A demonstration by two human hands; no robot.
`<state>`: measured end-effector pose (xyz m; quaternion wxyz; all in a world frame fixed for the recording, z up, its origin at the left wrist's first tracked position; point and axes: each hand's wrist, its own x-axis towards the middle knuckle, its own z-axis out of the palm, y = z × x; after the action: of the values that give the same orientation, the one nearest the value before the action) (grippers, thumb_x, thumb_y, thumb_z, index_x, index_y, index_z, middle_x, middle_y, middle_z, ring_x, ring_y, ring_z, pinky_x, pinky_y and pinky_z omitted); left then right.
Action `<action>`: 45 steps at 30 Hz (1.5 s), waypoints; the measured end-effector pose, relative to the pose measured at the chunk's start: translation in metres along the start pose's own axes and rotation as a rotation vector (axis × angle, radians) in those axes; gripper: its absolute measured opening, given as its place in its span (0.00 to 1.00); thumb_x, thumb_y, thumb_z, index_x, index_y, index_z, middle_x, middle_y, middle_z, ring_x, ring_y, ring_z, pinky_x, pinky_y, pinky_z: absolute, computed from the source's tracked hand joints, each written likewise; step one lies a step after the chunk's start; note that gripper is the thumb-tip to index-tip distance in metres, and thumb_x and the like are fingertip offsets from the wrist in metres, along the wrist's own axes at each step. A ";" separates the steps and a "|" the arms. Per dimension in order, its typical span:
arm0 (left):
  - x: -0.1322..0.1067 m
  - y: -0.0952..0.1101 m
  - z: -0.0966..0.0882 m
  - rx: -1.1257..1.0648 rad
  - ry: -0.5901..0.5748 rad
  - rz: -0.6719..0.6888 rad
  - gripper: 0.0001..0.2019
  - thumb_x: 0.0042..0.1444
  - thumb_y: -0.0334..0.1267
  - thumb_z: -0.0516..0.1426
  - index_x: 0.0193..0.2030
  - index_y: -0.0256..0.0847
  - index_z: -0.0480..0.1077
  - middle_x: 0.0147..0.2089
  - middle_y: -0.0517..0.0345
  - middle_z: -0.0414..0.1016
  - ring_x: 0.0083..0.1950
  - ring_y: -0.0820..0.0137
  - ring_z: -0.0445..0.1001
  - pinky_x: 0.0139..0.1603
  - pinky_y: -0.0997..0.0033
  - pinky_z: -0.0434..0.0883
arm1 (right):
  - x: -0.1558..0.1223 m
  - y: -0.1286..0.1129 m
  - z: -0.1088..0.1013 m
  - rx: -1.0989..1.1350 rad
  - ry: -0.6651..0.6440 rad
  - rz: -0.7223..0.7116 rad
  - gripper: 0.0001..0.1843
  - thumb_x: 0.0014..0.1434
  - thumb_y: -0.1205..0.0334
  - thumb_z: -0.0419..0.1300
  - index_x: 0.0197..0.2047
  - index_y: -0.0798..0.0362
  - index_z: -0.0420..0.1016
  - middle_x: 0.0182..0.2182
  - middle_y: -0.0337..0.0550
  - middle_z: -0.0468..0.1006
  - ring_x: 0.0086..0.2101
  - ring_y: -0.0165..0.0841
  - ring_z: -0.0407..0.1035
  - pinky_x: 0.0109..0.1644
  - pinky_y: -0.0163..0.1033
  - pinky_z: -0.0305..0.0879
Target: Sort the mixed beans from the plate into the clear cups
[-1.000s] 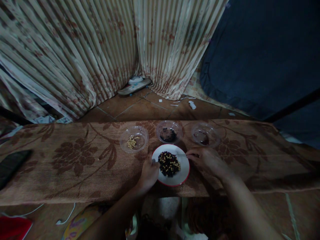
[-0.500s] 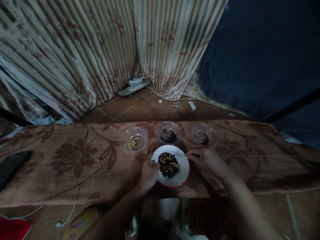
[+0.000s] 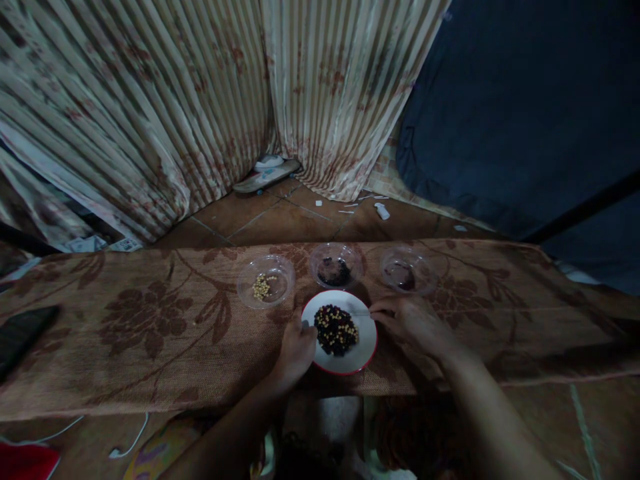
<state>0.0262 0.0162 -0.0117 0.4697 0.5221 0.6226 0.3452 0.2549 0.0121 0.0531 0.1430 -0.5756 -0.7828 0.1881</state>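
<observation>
A white plate [image 3: 369, 343] with a red rim holds a heap of mixed dark and pale yellow beans [image 3: 336, 330]. My left hand [image 3: 297, 347] grips the plate's left edge, thumb over the rim. My right hand [image 3: 407, 320] is closed at the plate's right edge, pinching a thin metallic tool [image 3: 359, 312] that reaches over the plate; its exact kind is too dim to tell. Behind the plate stand three clear plastic bowls: the left bowl [image 3: 287, 283] has pale yellow beans, the middle bowl [image 3: 356, 257] dark beans, and the right bowl [image 3: 431, 273] a few dark reddish ones.
A brown floral cloth [image 3: 210, 360] covers the narrow table. At its left end lies a dark flat object [image 3: 25, 337]. Beyond the table, a skateboard [image 3: 267, 177] and small white scraps [image 3: 383, 211] lie on the tiled floor, before striped curtains [image 3: 320, 87].
The whole view has shifted slightly, with the scene a little further left. Both hands keep their places at the plate, and the beans look much the same.
</observation>
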 end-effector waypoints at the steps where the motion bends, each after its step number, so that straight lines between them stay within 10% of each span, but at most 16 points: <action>1: 0.000 0.000 0.000 0.007 0.005 0.005 0.20 0.44 0.26 0.50 0.46 0.33 0.68 0.34 0.54 0.76 0.34 0.70 0.72 0.38 0.72 0.69 | 0.000 0.000 0.001 -0.015 0.005 0.001 0.12 0.58 0.58 0.53 0.36 0.47 0.79 0.34 0.39 0.80 0.34 0.33 0.72 0.38 0.35 0.62; 31: 0.001 -0.003 0.000 0.011 -0.022 -0.007 0.20 0.45 0.27 0.49 0.47 0.34 0.67 0.34 0.54 0.75 0.33 0.70 0.72 0.37 0.71 0.68 | 0.000 -0.002 -0.005 0.057 0.008 0.014 0.12 0.59 0.57 0.53 0.34 0.48 0.78 0.33 0.39 0.79 0.34 0.33 0.71 0.38 0.35 0.62; 40: 0.001 -0.003 -0.001 0.004 -0.004 -0.007 0.22 0.44 0.27 0.50 0.48 0.33 0.67 0.36 0.54 0.76 0.35 0.68 0.73 0.38 0.71 0.69 | -0.012 0.016 -0.027 0.214 0.203 0.135 0.13 0.55 0.53 0.56 0.34 0.51 0.78 0.34 0.42 0.80 0.34 0.35 0.72 0.37 0.36 0.66; 45: 0.003 -0.004 -0.002 -0.002 -0.026 0.009 0.21 0.45 0.28 0.50 0.48 0.34 0.67 0.34 0.55 0.76 0.34 0.68 0.73 0.37 0.70 0.69 | -0.026 0.052 -0.044 0.153 0.425 0.413 0.19 0.52 0.48 0.57 0.37 0.54 0.78 0.22 0.41 0.78 0.17 0.32 0.68 0.19 0.34 0.60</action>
<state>0.0226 0.0181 -0.0150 0.4768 0.5288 0.6138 0.3412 0.3263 0.0065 0.0677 0.3052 -0.7366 -0.5854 0.1471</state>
